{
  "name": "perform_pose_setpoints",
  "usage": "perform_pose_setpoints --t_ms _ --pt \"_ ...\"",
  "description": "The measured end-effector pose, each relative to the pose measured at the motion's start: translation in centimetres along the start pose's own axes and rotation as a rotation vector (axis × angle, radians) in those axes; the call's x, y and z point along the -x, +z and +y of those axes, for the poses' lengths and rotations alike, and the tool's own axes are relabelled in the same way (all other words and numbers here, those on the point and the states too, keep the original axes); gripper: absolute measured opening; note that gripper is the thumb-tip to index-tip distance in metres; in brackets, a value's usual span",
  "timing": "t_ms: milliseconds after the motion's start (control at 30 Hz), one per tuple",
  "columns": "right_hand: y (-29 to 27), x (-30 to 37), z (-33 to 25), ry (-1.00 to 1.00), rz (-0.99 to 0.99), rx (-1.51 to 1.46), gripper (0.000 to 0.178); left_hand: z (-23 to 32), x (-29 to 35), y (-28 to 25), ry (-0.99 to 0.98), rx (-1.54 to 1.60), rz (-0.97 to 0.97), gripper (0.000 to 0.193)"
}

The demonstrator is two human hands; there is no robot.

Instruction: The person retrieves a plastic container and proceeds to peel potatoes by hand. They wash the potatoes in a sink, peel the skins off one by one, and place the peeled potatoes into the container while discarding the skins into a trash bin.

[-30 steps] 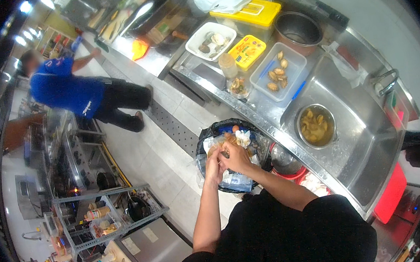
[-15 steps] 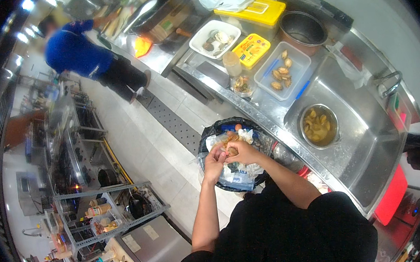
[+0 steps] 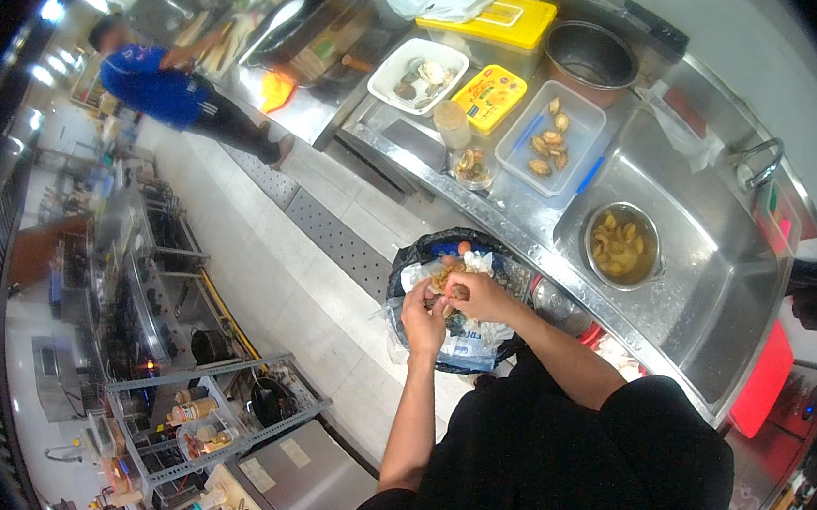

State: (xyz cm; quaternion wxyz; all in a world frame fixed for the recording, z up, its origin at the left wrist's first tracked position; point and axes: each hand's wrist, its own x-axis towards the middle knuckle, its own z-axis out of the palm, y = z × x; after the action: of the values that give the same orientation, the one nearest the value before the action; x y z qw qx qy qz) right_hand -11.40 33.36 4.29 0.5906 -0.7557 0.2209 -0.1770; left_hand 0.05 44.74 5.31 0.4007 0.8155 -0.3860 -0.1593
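Both my hands meet over a waste bin lined with a black bag (image 3: 405, 256), fingertips pinched together. My left hand (image 3: 423, 320) is curled, with its thumb and fingers close against the right. My right hand (image 3: 483, 300) is bent inward and pinches at the same spot. Between the fingertips is something small, with a pinkish bit showing; the fingers hide most of it. Beneath them the bin holds crumpled white paper, a blue-and-white plastic wrapper (image 3: 468, 352) and brownish scraps (image 3: 442, 278).
To my right, a metal bowl of yellowish shellfish (image 3: 619, 244) in liquid stands in the steel sink (image 3: 699, 298). A clear tub (image 3: 579, 123) of brown shellfish, a yellow-lidded box (image 3: 490, 98) and a white tray (image 3: 398, 59) line the counter. A co-worker in blue (image 3: 156, 88) stands far left near a flame.
My hands stay over the bin; the left has shifted slightly right and up, and the fingertips have changed position. The co-worker has moved farther away and turned toward the counter.
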Motion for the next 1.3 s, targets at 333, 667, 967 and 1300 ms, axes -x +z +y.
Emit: perform_pose_setpoints --t_ms 333,667,967,1300 --pt "-0.4 0.0 0.5 0.165 0.230 0.020 0.016 -0.8 -0.7 0.1 0.101 -0.232 0.066 0.045" --pt "0.9 0.0 3.6 0.405 0.335 0.075 0.024 -6.7 0.6 6.1 -0.348 0.175 -0.273 0.043" --pt "4.1 1.1 3.6 0.352 0.237 -0.040 0.019 -8.2 0.0 6.4 -0.932 0.994 -0.041 0.044" --pt "3.3 0.2 4.5 0.324 0.313 -0.012 0.017 -6.4 -0.3 4.1 -0.865 0.689 -0.266 0.042"
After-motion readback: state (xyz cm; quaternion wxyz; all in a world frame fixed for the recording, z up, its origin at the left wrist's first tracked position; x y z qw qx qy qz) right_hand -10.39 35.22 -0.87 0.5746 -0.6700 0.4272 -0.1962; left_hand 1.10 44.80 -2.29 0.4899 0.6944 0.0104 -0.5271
